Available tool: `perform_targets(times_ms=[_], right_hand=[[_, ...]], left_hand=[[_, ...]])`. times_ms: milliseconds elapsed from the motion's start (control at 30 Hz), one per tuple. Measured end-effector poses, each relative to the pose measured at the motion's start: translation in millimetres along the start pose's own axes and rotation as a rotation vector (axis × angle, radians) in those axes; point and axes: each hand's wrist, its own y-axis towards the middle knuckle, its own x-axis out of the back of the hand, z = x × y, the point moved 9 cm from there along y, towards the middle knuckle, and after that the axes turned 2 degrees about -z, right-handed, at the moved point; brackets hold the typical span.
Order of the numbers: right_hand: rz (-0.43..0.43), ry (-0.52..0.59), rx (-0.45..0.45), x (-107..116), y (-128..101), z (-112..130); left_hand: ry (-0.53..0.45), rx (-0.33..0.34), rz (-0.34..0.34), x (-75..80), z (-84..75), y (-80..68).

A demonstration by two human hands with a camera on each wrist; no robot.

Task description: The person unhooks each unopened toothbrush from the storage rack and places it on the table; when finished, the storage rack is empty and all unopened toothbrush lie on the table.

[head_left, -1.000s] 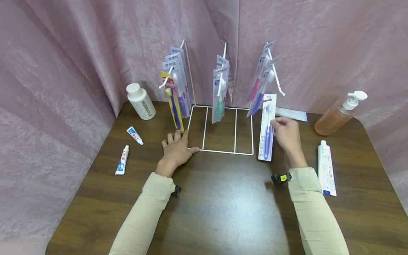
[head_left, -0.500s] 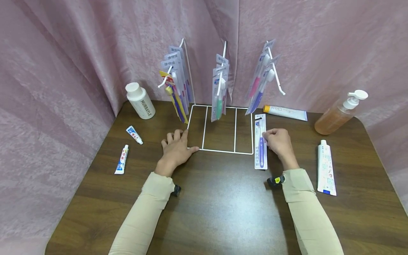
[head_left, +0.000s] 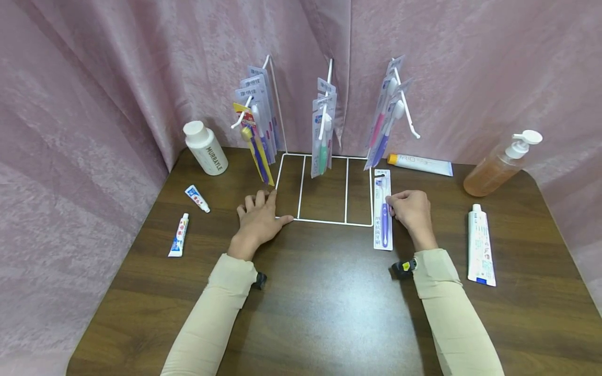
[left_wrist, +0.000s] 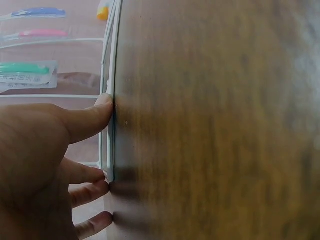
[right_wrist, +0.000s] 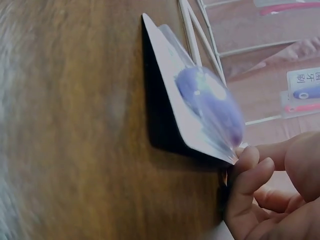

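Table: a dark wood-grain table (head_left: 329, 313) carried everything; two sleeved forearms reached across it from the near edge.
Left hand: the left hand (head_left: 257, 219) lay flat on the table with its fingers spread and relaxed, holding nothing; the thumb (left_wrist: 95, 114) touched the front wire of the white wire rack (head_left: 324, 222) at its near left corner.
Right hand: the right hand (head_left: 410, 209) pinched the right edge of the purple toothbrush pack (head_left: 383, 209) with curled fingers (right_wrist: 247, 175); the wrist view showed that edge lifted slightly off the wood.
Purple toothbrush pack: it lay lengthwise on the table just outside the rack's right side, its brush head toward the far end.
Large toothpaste tube: a white tube (head_left: 479, 245) lay to the right of the right hand, well apart from it.
Small tubes: two small tubes (head_left: 180, 235) (head_left: 197, 198) lay to the left of the left hand.
Hanging packs: carded toothbrushes hung from three hooks of the rack, a left group (head_left: 256, 136), a middle group (head_left: 323, 130) and a right group (head_left: 388, 120).
Far items: a white bottle (head_left: 205, 148) stood at the far left, an orange-capped tube (head_left: 420, 164) lay behind the rack's right side, and a pump bottle (head_left: 500, 167) of amber liquid stood at the far right.
Backdrop: a pink curtain (head_left: 117, 78) enclosed the table.
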Motion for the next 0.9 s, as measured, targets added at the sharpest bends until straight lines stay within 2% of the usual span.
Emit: perform_targets(times_ms=[233, 400, 733, 833, 900], right_hand=[[-0.007, 0.085, -0.019, -9.9, 18.3, -16.9], [-0.033, 0.116, 0.006, -12.5, 23.0, -22.2], [-0.024, 0.101, -0.005, -20.4, 28.9, -29.0], [-0.027, 0.106, -0.002, -18.1, 25.3, -26.8], [-0.034, 0.110, 0.007, -13.4, 15.1, -17.7]], left_hand=[[-0.020, -0.008, 0.003, -1.7, 2.1, 2.3], [-0.033, 0.002, 0.010, -4.6, 5.6, 5.6], [-0.026, 0.006, 0.010, -1.9, 5.4, 1.3], [-0.029, -0.011, -0.001, -0.2, 2.5, -0.6], [-0.028, -0.017, -0.004, 0.4, 0.7, -1.8]])
